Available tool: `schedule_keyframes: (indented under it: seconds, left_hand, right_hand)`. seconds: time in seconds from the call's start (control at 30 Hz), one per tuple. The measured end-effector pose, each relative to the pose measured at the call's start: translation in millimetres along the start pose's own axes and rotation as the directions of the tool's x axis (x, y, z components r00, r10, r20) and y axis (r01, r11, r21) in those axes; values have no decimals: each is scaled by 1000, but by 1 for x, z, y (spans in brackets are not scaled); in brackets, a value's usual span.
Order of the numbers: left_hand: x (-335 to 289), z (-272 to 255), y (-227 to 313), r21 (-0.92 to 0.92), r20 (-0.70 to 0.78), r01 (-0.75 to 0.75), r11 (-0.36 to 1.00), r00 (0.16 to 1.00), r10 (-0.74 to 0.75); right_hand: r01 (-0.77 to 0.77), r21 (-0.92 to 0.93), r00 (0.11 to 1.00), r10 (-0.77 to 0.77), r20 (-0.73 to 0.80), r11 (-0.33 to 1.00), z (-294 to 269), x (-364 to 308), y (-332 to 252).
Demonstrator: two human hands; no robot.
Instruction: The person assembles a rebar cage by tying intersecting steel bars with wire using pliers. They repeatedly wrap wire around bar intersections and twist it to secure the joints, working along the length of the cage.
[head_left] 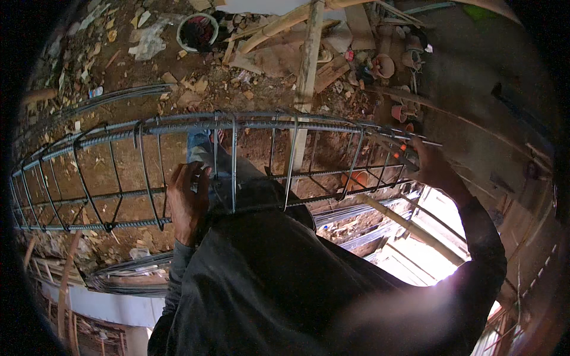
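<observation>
Rebar cage gripped by left hand.

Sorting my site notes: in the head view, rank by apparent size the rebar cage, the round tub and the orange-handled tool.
1. rebar cage, spanning most of the picture
2. round tub
3. orange-handled tool, partly hidden in the right hand

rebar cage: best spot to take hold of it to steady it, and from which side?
Probably a near lower long bar of the rebar cage, between two stirrups, coming from the person's side, as the left hand does. The open frame lets fingers wrap a bar. The right hand works at the cage's right end.
</observation>
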State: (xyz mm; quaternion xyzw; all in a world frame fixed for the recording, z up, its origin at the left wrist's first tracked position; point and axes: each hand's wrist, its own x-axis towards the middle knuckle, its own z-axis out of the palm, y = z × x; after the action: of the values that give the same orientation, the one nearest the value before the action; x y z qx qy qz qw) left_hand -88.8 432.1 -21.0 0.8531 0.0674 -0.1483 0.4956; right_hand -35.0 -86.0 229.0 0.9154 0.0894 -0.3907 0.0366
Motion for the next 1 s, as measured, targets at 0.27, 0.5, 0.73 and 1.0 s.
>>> schedule_keyframes:
  seconds: [0.27,0.5,0.73,1.0]
  left_hand:
    - [-2,3,-3,40,-30,-40,998,999,41]
    - [-6,11,-20,-37,-169,-161,986,974,152]
    - [-32,3,50,-144,-293,-97,985,955,51]
    - [-44,77,192,-642,535,397,656,845,12]
  right_hand:
    - [58,-650,910,-308,-278,757,-11,-2,-24]
    - [-282,-58,857,278,433,958,-32,18,-8]
    - [-288,676,957,176,231,678,40,-13,-3]
    - [-89,428,805,319,-501,899,139,-23,-142]
